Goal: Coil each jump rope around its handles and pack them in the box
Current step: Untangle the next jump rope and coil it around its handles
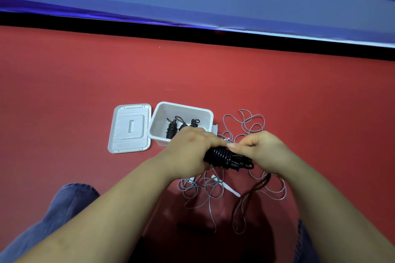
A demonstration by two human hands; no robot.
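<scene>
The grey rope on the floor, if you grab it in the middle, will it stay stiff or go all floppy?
Probably floppy: the grey rope lies in loose, tangled loops on the red floor, so it would likely droop and drag. Its loops overlap, so it may snag. It looks thin, so probably light.

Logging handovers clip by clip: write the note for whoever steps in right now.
Left hand: grips the coiled end of the black rope.
Right hand: pinches that rope near its handles, winding unfinished; a dark tail hangs down.
White box: open on the red floor, three coiled black ropes inside. Lid lies to its left.
Left: finish and pack this one, then coil the loose grey rope and its white handle.
</scene>
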